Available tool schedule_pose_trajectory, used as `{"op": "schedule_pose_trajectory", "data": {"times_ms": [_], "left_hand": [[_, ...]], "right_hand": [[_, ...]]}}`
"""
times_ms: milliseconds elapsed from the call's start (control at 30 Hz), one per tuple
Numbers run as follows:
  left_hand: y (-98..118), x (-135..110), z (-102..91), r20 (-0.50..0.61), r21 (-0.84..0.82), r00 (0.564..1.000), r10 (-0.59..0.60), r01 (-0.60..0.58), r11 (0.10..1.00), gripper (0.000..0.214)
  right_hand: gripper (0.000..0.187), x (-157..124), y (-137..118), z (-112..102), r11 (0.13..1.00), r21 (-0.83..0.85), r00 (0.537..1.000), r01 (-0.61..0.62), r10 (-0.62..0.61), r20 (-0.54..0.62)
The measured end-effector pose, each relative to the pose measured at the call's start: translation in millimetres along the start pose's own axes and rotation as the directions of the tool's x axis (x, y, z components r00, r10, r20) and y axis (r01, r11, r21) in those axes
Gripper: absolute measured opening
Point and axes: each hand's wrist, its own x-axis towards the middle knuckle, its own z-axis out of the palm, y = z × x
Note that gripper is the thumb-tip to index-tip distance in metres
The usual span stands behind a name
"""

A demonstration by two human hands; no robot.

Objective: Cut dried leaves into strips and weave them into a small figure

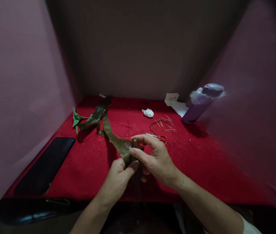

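Observation:
A long olive-green leaf strip (113, 138) runs from the back left of the red cloth into both hands. My left hand (122, 175) is closed around its near end, thumb pressed on top. Fingers of my right hand (153, 159) pinch a folded part of the same strip, just above the left thumb. Darker wet-looking leaves (100, 112) lie behind, beside a folded green leaf shape (76, 119). Just beyond the right hand are red-handled scissors (162, 139), partly hidden by it. The underside of the folded part is covered by the fingers.
A black phone-like slab (46, 164) lies at the left edge. Several toothpicks (168, 121), a dark thin loop (151, 126) and a crumpled white tissue (148, 112) lie farther back. A purple bottle-like container (196, 109) leans by white papers (173, 99). Pink panels (23, 81) flank the table.

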Motion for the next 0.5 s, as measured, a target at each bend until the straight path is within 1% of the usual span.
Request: {"op": "schedule_pose_trajectory", "data": {"times_ms": [200, 367, 433, 500], "left_hand": [[-0.7, -0.8, 0.0, 0.028, 0.014, 1.000, -0.004, 0.004, 1.000, 0.027], [-3.1, -0.7, 3.3, 0.004, -0.002, 1.000, 0.000, 0.000, 1.000, 0.026], [-3.6, -1.0, 4.9, -0.003, -0.005, 1.000, 0.012, -0.012, 1.000, 0.026], [-3.9, -1.4, 5.9, 0.008, -0.009, 1.000, 0.020, -0.020, 1.000, 0.027]], "right_hand": [[0.012, 1.1, -2.0, 3.2, 0.996, -0.087, 0.998, 0.000, -0.006, -0.066], [0.012, 0.6, 0.8, 7.8, 0.985, -0.172, 0.992, 0.001, -0.023, -0.126], [0.011, 0.5, 3.0, 9.3, 0.983, -0.183, 0.988, -0.003, -0.025, -0.152], [0.009, 1.3, 4.8, 10.2, 0.987, -0.158, 0.986, -0.007, -0.019, -0.165]]}}
